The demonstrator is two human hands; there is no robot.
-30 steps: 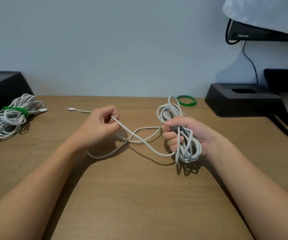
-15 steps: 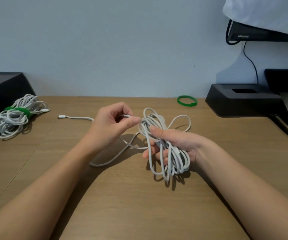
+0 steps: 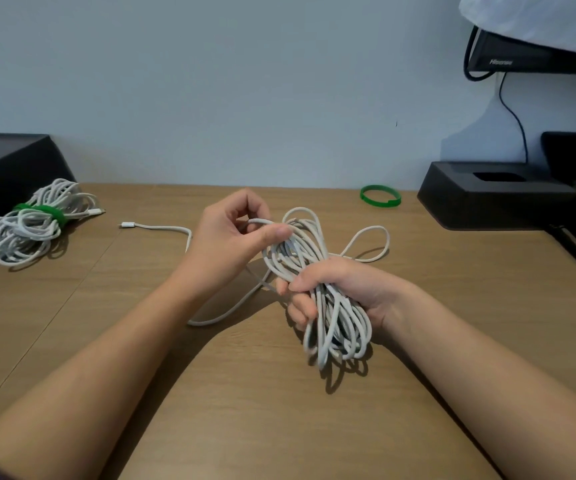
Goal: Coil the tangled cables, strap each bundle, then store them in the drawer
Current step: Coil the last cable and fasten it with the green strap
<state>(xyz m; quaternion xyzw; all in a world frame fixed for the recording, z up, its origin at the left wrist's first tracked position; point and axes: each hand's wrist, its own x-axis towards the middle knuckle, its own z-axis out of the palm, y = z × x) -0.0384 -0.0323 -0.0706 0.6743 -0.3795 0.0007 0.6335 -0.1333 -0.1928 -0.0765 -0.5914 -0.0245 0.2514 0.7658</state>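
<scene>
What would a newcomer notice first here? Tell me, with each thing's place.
The hands at centre come first: the right hand grips a half-wound white cable coil above the desk, while the left hand pinches a strand at its top. Next, a strapped bundle lies far left, and a loose green strap sits at the desk's back edge, right of centre.

Long white cable coil (image 3: pixel 338 327): smooth plastic-looking jacket, matt, faint sheen on bends.
Strapped white cable bundle (image 3: pixel 20 237): same matt jacket; green band (image 3: pixel 42 213) round it dull, cloth-like.
Loose green strap ring (image 3: pixel 380 196): thin, slight gloss, material unclear.
Light brown desk top (image 3: pixel 245 410): wood grain, smooth, satin.
Black angular stand (image 3: pixel 487 199): matt plastic look.
Black box at left (image 3: pixel 2 161): dull finish.
Pale wall (image 3: pixel 245 81): flat matt paint.
White cloth (image 3: pixel 539 19): soft, creased.
Black monitor edge (image 3: pixel 522 57): semi-gloss plastic.
</scene>
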